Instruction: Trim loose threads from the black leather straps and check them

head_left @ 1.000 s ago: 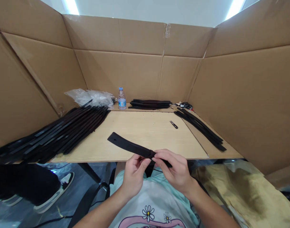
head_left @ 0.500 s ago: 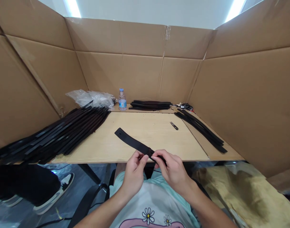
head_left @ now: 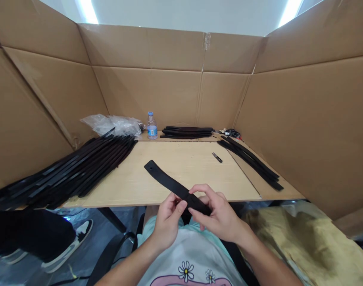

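Note:
A long, flat black strap [head_left: 166,179] with a small hole near its rounded far end slants over the table's front edge. My left hand [head_left: 168,220] is closed on it, thumb on top and fingers beneath. My right hand [head_left: 218,212] grips the same strap farther along, index finger and thumb at its opposite edges. Past my right hand, the rest of the strap hangs down beside my lap, partly hidden. Small black thread snips [head_left: 217,157] lie on the table beyond my right hand.
Many black straps [head_left: 80,169] are piled at the left. More straps [head_left: 187,132] lie at the back, a few [head_left: 252,163] at the right. A water bottle [head_left: 152,126] and clear plastic bag [head_left: 112,125] stand behind. Cardboard walls [head_left: 172,91] enclose the table; someone's shoe [head_left: 71,250] shows at lower left.
My right hand's fingers have spread from a pinch to a wider grip across the strap's edges. The strap's near part now shows more between my hands.

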Available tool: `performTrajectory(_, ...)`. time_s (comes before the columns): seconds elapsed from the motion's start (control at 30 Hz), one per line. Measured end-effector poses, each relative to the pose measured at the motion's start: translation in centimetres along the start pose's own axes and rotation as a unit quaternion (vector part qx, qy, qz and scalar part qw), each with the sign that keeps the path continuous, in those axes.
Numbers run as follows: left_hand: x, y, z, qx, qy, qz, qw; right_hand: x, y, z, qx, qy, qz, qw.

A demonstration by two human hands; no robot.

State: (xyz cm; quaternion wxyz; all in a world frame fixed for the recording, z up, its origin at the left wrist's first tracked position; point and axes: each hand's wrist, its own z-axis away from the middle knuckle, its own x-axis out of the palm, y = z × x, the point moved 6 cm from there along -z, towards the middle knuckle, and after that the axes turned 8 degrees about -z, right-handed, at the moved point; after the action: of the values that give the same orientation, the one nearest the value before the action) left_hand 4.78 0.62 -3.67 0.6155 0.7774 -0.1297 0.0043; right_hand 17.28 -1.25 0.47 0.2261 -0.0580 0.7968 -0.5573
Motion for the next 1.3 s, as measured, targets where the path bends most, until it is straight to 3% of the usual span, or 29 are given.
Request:
performTrajectory(0.23,0.3,-0.4,0.4,-0.056,-0.043,0.098,0.993,0.0,0.7,0.1,0.018,0.026,-0.096,0.995)
performTrajectory(0.37,0.8,-0.6,0.8,-0.132,-0.05,0.204,0.969,0.1,0.6,0.0,0.017,0.024,-0.129,0.991)
performTrajectory(0.5,1.4,-0.4,1.0,-0.157,-0.065,0.267,0.949,0.2,0.6,0.1,0.025,0.028,-0.135,0.99)
performTrajectory(1.07,1.7,-1.2,1.8,-0.141,-0.057,0.259,0.954,0.2,0.0,0.6,0.03,0.063,-0.125,0.99)
performTrajectory(1.3,2.8,-0.3,1.9,-0.103,-0.114,0.256,0.954,0.2,0.1,0.7,0.033,0.071,-0.124,0.989)
